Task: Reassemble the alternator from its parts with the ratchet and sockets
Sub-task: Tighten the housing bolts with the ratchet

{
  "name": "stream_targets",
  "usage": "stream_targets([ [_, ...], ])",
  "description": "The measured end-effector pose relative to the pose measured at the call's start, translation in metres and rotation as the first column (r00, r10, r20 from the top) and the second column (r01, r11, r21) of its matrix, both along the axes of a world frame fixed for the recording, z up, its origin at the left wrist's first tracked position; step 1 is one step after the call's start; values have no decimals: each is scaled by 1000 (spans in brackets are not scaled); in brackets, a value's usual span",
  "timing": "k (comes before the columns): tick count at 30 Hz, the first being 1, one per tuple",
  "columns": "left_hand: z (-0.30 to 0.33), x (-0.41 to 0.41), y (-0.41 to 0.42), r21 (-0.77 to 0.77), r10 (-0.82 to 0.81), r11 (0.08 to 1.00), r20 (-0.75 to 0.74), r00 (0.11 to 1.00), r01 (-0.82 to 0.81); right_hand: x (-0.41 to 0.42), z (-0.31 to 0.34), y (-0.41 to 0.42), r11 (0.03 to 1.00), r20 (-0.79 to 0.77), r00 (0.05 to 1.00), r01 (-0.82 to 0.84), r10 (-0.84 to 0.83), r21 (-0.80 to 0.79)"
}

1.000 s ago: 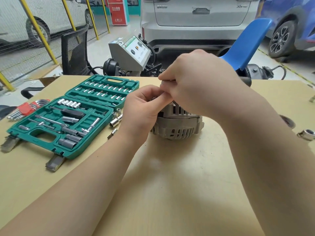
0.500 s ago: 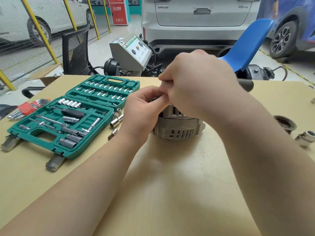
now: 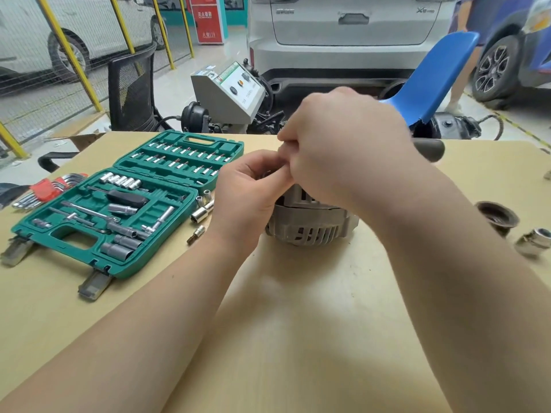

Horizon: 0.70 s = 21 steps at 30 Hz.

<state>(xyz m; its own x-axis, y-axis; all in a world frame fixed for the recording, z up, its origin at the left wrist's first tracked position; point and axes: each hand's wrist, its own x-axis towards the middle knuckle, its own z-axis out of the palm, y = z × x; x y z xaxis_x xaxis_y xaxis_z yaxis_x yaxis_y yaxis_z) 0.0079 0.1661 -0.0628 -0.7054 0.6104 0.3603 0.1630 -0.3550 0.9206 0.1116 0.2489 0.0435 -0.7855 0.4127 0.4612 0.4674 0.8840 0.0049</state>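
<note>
The grey alternator (image 3: 310, 228) stands on the tan table (image 3: 298, 323), slotted housing toward me. Both hands meet over its top and hide it. My left hand (image 3: 244, 195) has its fingers curled, pinching something small that I cannot make out. My right hand (image 3: 343, 144) is closed in a fist right against the left fingertips. A dark ratchet handle (image 3: 430, 149) sticks out to the right from behind my right wrist. The ratchet's head and any socket on it are hidden.
An open green socket case (image 3: 98, 222) lies left of the alternator, with loose sockets (image 3: 201, 214) and a bit (image 3: 196, 234) beside it. Red-held hex keys (image 3: 44, 189) lie far left. A dark pulley (image 3: 496, 217) and a chrome socket (image 3: 533, 241) sit at the right.
Both hands stay over the alternator's top with only small finger shifts. The view has drifted slightly, bringing the pulley and chrome socket on the right further into sight.
</note>
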Motion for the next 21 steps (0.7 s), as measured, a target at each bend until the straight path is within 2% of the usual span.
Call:
stream_targets([
  [1, 0, -2, -1, 8, -9, 1000, 21, 1000, 9, 0, 0, -2, 1000, 2, 1000, -25, 25, 0],
  [3, 0, -5, -3, 32, -59, 998, 43, 997, 58, 4, 3, 11, 970, -15, 987, -163, 163, -180],
  [6, 2, -7, -5, 23, -106, 994, 23, 994, 105, 16, 6, 31, 757, -160, 927, -371, 340, -538],
  [8, 1, -8, -5, -8, -106, 994, -3, 994, 106, 20, 3, 34, 653, -244, 907, -418, 344, -631],
  [9, 1, -8, -5, -16, -102, 995, -16, 995, 101, 19, 3, 33, 669, -239, 917, -397, 320, -628],
  [11, 0, -6, -4, -14, -101, 995, -35, 994, 101, 16, 5, 27, 800, -152, 957, -288, 245, -526],
  [13, 0, -4, -3, -11, -81, 997, -47, 996, 80, 11, 4, 14, 948, -35, 992, -126, 121, -291],
  [15, -1, -2, -1, -14, -35, 999, -42, 999, 34, 3, 0, -1, 999, -3, 1000, -24, 24, -38],
  [16, -2, -3, -1, -10, -28, 1000, -30, 999, 28, 1, -2, -4, 1000, -3, 1000, -28, 28, 9],
  [17, -2, -4, -1, -4, -41, 999, -15, 999, 41, 1, -2, -2, 998, 8, 998, -55, 55, 6],
  [19, -2, -7, -4, 9, -98, 995, 8, 995, 98, 5, 0, 13, 956, -31, 979, -203, 201, -214],
  [21, -1, -11, -7, -1, -139, 990, 11, 990, 139, 13, 2, 23, 781, -153, 928, -369, 340, -504],
])
